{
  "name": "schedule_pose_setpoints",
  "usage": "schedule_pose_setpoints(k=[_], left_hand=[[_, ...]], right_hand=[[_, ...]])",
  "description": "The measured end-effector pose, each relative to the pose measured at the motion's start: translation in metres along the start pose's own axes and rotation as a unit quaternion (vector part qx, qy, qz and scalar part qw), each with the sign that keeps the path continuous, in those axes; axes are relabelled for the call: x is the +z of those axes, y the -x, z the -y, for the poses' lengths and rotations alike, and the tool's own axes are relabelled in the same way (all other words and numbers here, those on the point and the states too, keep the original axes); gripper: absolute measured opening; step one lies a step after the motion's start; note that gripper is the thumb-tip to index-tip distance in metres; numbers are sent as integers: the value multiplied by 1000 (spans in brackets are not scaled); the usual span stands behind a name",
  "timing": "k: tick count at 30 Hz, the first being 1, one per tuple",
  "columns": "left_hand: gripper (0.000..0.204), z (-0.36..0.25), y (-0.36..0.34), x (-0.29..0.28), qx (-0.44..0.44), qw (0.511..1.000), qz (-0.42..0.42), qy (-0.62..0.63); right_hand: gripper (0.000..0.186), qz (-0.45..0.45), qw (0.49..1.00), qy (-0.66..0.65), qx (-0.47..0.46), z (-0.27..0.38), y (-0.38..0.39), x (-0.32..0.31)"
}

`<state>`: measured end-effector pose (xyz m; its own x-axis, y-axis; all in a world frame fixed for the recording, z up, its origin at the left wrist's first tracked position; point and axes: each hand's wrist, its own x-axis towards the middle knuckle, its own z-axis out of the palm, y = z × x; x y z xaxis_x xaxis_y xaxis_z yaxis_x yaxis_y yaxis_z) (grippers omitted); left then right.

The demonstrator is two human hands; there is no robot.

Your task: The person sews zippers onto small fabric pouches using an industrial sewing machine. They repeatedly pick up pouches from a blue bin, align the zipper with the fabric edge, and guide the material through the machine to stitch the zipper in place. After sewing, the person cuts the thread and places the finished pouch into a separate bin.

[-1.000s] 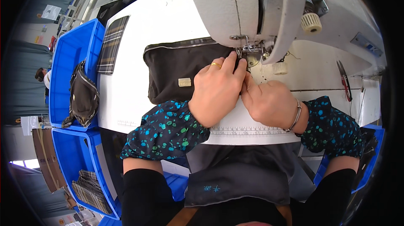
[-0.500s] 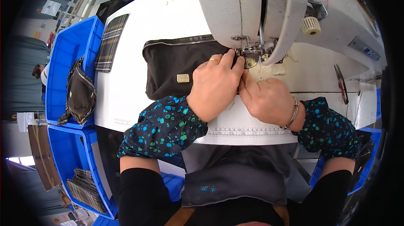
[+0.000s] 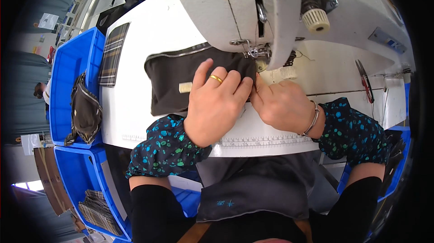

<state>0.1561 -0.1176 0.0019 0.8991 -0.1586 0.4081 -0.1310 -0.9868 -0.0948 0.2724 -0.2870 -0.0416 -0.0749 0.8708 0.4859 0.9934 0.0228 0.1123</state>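
Observation:
A dark brown fabric pouch (image 3: 169, 73) with a metal zipper (image 3: 181, 53) along its far edge and a small pale label lies flat, its far right corner by the sewing machine's presser foot (image 3: 258, 54). My left hand (image 3: 217, 102), a gold ring on one finger, rests on the pouch, its fingers bent together at the right edge and the outermost finger lifted away. Against that same edge, my right hand (image 3: 282, 105) pinches the fabric with thumb and forefinger. The fingertips of both hands nearly meet there, just on the near side of the presser foot. My left thumb is hidden.
The white sewing machine (image 3: 217, 12) stands over the far side of the white table. Red-handled thread snips (image 3: 365, 80) lie at right. A plaid fabric piece (image 3: 115, 55) lies at left, beside a blue bin (image 3: 74, 39) holding a dark zippered pouch. Another blue bin (image 3: 81, 152) holds plaid pieces.
My left hand has drawn back toward me from the presser foot, and one finger has lifted. The pouch has shifted slightly left in view. My right hand stays at its edge.

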Motion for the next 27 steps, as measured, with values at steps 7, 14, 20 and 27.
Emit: schedule_pose_setpoints(k=[7, 14, 20, 27], left_hand=[[37, 9, 3, 3, -16, 993, 63, 98], [32, 4, -3, 4, 46, 998, 8, 48], [32, 2, -1, 9, 55, 997, 43, 22], [25, 12, -8, 25, 42, 998, 5, 51]], right_hand=[[28, 10, 1000, 20, 4, 11, 5, -1], [33, -7, 1000, 3, -20, 21, 8, -8], [31, -9, 1000, -6, -13, 22, 8, -6], [32, 5, 1000, 17, 6, 18, 2, -3]])
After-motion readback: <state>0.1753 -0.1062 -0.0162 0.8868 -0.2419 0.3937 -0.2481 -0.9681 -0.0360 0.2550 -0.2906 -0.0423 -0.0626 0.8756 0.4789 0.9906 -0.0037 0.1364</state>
